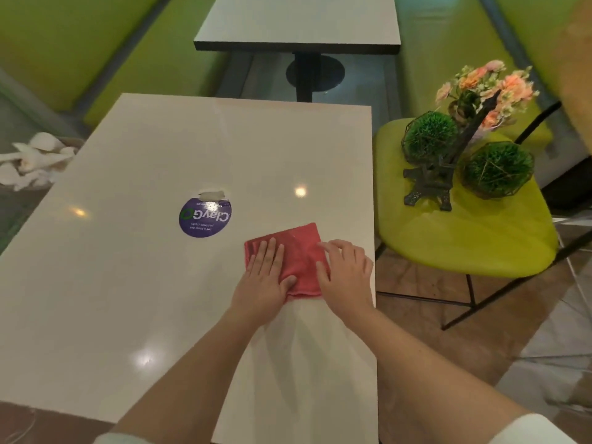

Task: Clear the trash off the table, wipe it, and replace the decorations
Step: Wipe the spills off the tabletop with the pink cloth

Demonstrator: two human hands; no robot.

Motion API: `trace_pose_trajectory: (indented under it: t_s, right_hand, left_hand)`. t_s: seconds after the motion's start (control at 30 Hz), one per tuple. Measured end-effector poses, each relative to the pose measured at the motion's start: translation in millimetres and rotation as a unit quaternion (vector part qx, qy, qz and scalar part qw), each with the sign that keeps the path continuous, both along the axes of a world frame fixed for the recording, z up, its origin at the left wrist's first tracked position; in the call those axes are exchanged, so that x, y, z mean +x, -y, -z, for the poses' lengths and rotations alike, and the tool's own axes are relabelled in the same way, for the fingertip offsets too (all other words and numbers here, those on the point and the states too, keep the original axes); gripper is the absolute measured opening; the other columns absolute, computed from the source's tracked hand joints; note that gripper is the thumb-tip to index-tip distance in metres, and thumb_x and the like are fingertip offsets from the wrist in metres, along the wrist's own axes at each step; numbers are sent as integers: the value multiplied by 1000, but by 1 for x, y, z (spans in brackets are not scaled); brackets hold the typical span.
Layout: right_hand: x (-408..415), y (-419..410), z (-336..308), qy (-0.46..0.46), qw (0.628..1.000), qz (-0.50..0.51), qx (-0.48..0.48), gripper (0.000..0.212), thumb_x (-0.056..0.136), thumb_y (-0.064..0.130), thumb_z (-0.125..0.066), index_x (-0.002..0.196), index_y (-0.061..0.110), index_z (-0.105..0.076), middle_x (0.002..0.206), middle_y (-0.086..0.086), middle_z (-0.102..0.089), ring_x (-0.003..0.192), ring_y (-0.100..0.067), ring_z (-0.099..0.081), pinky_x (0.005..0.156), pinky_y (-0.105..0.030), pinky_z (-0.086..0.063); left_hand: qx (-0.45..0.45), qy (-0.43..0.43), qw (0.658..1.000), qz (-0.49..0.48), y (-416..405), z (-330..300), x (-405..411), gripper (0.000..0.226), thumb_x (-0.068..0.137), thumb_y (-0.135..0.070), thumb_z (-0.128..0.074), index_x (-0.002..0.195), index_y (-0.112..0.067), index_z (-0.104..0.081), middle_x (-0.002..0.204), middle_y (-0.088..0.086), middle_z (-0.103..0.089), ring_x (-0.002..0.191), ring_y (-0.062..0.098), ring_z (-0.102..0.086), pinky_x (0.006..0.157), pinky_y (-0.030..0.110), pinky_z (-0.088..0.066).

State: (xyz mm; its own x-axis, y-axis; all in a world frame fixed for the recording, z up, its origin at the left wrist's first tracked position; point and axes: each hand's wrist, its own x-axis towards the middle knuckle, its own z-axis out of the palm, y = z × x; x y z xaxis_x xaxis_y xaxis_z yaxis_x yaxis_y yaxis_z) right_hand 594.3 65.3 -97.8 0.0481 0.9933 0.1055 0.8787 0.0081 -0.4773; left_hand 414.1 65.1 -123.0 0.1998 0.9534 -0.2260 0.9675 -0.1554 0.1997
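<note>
Cloth (290, 251) of red colour lies folded on the tabletop (128, 283), near its right edge and just beside a round purple sticker (205, 217). The person's left hand (267, 277) rests flat on the left part of the cloth, fingers straight and together. The right hand (346, 270) rests on the right part, with fingers relaxed and only a little bent; it does not seem to clasp anything.

This cloth looks soft and light, so I think it will crumple or slide if it is pushed from one corner only. Flat pressure from the palm in the middle should keep the fold in place for wiping. To lift it, a pinch at the folded edge is better.

The decorations wait on a green chair (464, 238) to the right: two green ball plants (429, 139), a small tower figure (432, 184) and pink flowers (490, 84). Crumpled white paper (35, 158) is seen beyond the left edge.
</note>
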Motion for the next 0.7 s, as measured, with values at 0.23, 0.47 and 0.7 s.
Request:
trace_pose_trajectory:
  t_s: [0.23, 0.47, 0.7]
  right_hand:
    - [-28, 6, 9, 8, 999, -34, -17, 33, 90, 27, -57, 122, 29, -62, 121, 5, -58, 113, -19, -48, 97, -33, -26]
    - [-66, 5, 10, 16, 998, -50, -25, 31, 91, 23, -57, 121, 29, -63, 121, 8, -60, 116, -16, -48, 101, -32, -24]
    - [-128, -13, 2, -57, 996, -59, -21, 34, 92, 20, -54, 125, 20, -62, 124, 0, -61, 118, -21, -50, 105, -35, -33]
  left_hand:
    - [-29, -31, 997, -71, -18, -6, -84, 94, 83, -68, 2, 154, -6, 0, 162, 10, 8, 149, 21, 13, 121, 37, 8]
    - [-108, -54, 983, -137, -80, -19, -124, 80, 101, -54, -24, 153, -3, 9, 161, 16, 16, 148, 30, 17, 120, 41, 8]
    - [-64, -31, 993, -95, -51, -11, -105, 74, 102, -50, -21, 153, -4, 7, 161, 13, 15, 148, 32, 16, 120, 45, 4]
